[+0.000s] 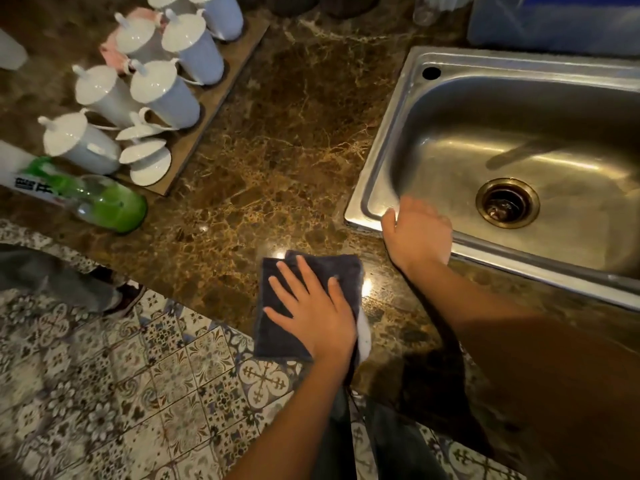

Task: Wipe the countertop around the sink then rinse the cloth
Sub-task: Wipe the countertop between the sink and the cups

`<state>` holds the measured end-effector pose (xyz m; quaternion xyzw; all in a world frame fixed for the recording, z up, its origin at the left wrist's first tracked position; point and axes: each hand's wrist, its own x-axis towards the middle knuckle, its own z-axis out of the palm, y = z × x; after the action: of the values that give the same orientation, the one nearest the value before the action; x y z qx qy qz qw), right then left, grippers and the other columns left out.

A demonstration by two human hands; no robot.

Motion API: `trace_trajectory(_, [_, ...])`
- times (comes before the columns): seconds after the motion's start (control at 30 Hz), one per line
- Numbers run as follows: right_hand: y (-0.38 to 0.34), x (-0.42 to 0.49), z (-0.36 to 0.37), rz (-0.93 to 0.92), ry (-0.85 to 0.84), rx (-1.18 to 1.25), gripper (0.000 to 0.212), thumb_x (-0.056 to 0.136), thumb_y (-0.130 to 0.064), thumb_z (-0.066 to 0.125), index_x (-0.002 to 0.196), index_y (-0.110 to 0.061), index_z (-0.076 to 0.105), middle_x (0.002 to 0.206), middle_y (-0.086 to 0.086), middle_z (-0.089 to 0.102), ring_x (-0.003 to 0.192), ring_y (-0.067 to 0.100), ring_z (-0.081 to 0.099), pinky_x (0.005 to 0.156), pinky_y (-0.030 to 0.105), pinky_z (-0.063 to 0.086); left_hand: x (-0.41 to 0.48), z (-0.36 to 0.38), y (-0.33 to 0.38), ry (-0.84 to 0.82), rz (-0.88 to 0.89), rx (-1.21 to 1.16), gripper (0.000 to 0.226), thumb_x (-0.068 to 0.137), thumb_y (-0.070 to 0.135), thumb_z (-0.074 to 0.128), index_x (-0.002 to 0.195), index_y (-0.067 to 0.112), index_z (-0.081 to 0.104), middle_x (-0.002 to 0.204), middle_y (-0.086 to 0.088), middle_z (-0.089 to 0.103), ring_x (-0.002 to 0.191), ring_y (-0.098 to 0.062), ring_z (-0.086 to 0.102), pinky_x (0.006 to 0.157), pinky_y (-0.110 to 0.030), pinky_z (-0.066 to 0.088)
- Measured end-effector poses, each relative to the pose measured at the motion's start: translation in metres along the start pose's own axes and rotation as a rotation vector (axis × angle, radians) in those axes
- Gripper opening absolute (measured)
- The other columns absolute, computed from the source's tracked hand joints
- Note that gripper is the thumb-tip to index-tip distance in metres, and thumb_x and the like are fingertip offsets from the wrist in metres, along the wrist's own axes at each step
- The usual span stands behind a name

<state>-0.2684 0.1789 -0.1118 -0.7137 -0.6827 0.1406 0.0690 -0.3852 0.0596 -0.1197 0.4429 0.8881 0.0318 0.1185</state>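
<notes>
A dark folded cloth point(277, 334) lies at the front edge of the brown marble countertop point(277, 150), partly overhanging it. My left hand point(311, 310) presses flat on the cloth with fingers spread. My right hand point(417, 233) rests on the near left corner of the steel sink point(388, 161), its fingers curled over the rim into the basin. The sink's drain point(507, 202) shows in the empty basin.
A wooden tray point(221, 95) of several white lidded mugs stands at the back left. A green bottle point(110, 202) lies on its side near the left edge. Patterned floor tiles point(138, 393) lie below the counter. A blue container point(554, 22) sits behind the sink.
</notes>
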Motion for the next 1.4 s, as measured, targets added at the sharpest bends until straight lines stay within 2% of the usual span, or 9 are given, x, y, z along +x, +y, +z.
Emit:
trace_trajectory(0.07, [0.000, 0.000, 0.000, 0.003, -0.005, 0.008, 0.037, 0.098, -0.034, 0.032, 0.113, -0.009, 0.054, 0.111, 0.017, 0.061, 0.102, 0.034, 0.056, 0.084, 0.041, 0.040, -0.013, 0.006, 0.005, 0.012, 0.062, 0.021, 0.067, 0.094, 0.050, 0.021, 0.149, 0.013, 0.035, 0.155, -0.015, 0.029, 0.141, -0.039, 0.028, 0.105, -0.068, 0.021])
trace_trajectory(0.13, [0.001, 0.000, 0.000, 0.003, -0.003, 0.009, 0.036, 0.098, -0.034, 0.033, 0.112, -0.008, 0.055, 0.111, 0.016, 0.061, 0.102, 0.034, 0.056, 0.083, 0.041, 0.040, -0.018, 0.010, 0.005, 0.031, 0.099, 0.020, 0.066, 0.094, 0.050, 0.024, 0.149, 0.014, 0.034, 0.156, -0.015, 0.028, 0.142, -0.038, 0.027, 0.107, -0.066, 0.016])
trace_trajectory(0.37, [0.001, 0.000, -0.003, 0.004, 0.001, -0.001, 0.035, 0.098, -0.034, 0.034, 0.111, -0.009, 0.056, 0.109, 0.016, 0.062, 0.099, 0.034, 0.057, 0.081, 0.040, 0.041, -0.021, 0.000, -0.008, 0.002, 0.293, -0.100, 0.072, 0.093, 0.055, 0.024, 0.153, 0.018, 0.015, 0.162, -0.004, 0.004, 0.148, -0.019, -0.006, 0.115, -0.050, -0.009])
trace_trajectory(0.43, [0.002, 0.000, -0.004, 0.006, -0.008, -0.008, 0.036, 0.099, -0.034, 0.034, 0.113, -0.010, 0.055, 0.111, 0.015, 0.062, 0.101, 0.033, 0.057, 0.081, 0.040, 0.041, -0.009, -0.002, -0.013, 0.010, 0.338, -0.034, 0.076, 0.093, 0.058, 0.022, 0.153, 0.013, 0.015, 0.162, -0.005, 0.011, 0.148, -0.019, 0.000, 0.117, -0.044, -0.004])
trace_trajectory(0.53, [0.000, 0.000, -0.004, 0.005, -0.021, -0.018, 0.036, 0.099, -0.034, 0.033, 0.115, -0.010, 0.054, 0.111, 0.014, 0.061, 0.101, 0.032, 0.056, 0.081, 0.040, 0.041, 0.018, -0.007, -0.018, 0.039, 0.357, 0.077, 0.078, 0.095, 0.060, 0.017, 0.153, 0.008, 0.018, 0.160, -0.009, 0.019, 0.148, -0.025, 0.013, 0.116, -0.050, 0.013])
trace_trajectory(0.7, [-0.001, 0.000, -0.006, 0.019, -0.038, -0.033, 0.038, 0.098, -0.035, 0.033, 0.122, -0.012, 0.053, 0.112, 0.012, 0.062, 0.101, 0.030, 0.057, 0.082, 0.039, 0.042, 0.080, -0.021, -0.022, 0.003, 0.329, 0.105, 0.081, 0.092, 0.063, 0.008, 0.154, 0.011, 0.010, 0.162, -0.006, 0.009, 0.149, -0.023, 0.004, 0.117, -0.051, 0.008])
trace_trajectory(1.07, [-0.001, -0.001, 0.000, 0.031, 0.002, -0.032, 0.038, 0.097, -0.035, 0.035, 0.120, -0.012, 0.055, 0.105, 0.009, 0.064, 0.094, 0.028, 0.058, 0.078, 0.038, 0.042, 0.196, -0.035, -0.007, 0.032, 0.366, 0.109, 0.073, 0.098, 0.055, 0.025, 0.154, 0.010, 0.012, 0.162, -0.007, 0.008, 0.149, -0.024, 0.003, 0.117, -0.053, 0.006])
trace_trajectory(1.3, [-0.002, 0.001, 0.001, 0.027, 0.011, -0.030, 0.037, 0.098, -0.035, 0.033, 0.119, -0.012, 0.053, 0.111, 0.010, 0.061, 0.101, 0.029, 0.055, 0.079, 0.037, 0.037, 0.171, -0.035, -0.014, 0.040, 0.451, 0.148, 0.071, 0.100, 0.051, 0.025, 0.154, 0.008, 0.010, 0.162, -0.009, 0.007, 0.149, -0.024, 0.003, 0.118, -0.052, 0.007])
trace_trajectory(1.4, [-0.002, 0.000, 0.002, 0.027, 0.013, -0.021, 0.037, 0.099, -0.035, 0.031, 0.116, -0.011, 0.053, 0.112, 0.012, 0.061, 0.102, 0.030, 0.055, 0.082, 0.038, 0.038, 0.128, -0.033, -0.020, 0.029, 0.481, 0.183, 0.073, 0.096, 0.054, 0.014, 0.154, 0.009, 0.011, 0.162, -0.008, 0.009, 0.149, -0.025, 0.005, 0.117, -0.052, 0.010])
